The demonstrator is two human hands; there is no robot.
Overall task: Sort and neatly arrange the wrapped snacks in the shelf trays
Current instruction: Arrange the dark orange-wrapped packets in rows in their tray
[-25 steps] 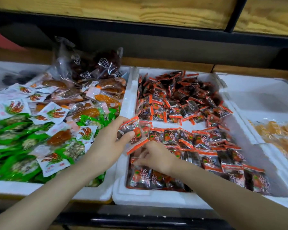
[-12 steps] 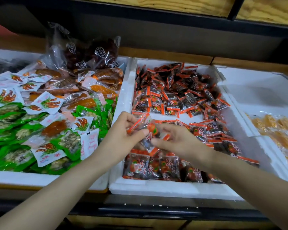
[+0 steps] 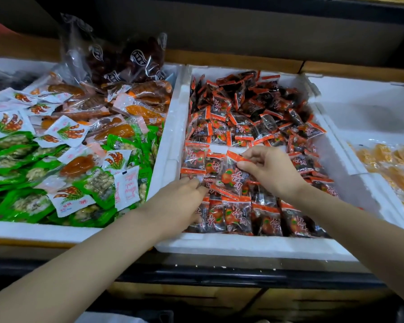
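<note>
Right hand (image 3: 272,172) pinches the top edge of an orange-trimmed snack packet (image 3: 233,177) lying over the near rows in the middle foam tray (image 3: 243,246). Left hand (image 3: 181,201) has its fingertips on packets just beside it; grip cannot be told.

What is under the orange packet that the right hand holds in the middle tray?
Other orange-edged packets of the same kind, in rows. The floor of the tray below them is covered.

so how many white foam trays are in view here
3: the left tray holding mixed green and white packs, the middle tray with red-orange packs, the right tray with yellow snacks. More may sit beyond the frame.
</note>
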